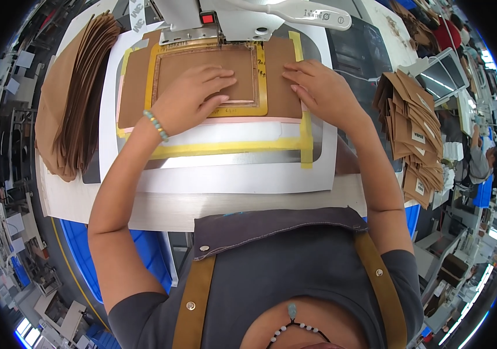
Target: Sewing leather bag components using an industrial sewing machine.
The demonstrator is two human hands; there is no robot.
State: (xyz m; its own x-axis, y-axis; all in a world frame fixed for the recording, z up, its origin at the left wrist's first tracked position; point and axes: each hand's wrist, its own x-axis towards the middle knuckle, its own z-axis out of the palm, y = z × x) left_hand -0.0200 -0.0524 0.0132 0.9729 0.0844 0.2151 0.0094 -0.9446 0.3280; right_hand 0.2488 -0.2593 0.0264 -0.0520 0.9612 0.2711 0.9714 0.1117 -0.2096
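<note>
My left hand (193, 96) lies open with its fingers stretched over the inside of a yellow rectangular template frame (263, 96). The frame rests on a brown fabric panel (281, 107), and part of its lower left side is hidden by my left hand. At the panel's right edge, beside a strip of yellow tape (306, 125), my right hand (324, 93) is open, its fingertips on the brown fabric. Just beyond the frame stands the head of a sewing machine (187, 17), its lower edge close over the frame's far side.
A tall stack of brown folded pieces (65, 99) stands at the left. More brown pieces with white labels (414, 122) are piled at the right, near a grey screen (443, 72). White sheeting (231, 183) lies under the work. Blue bins (86, 250) sit below the table.
</note>
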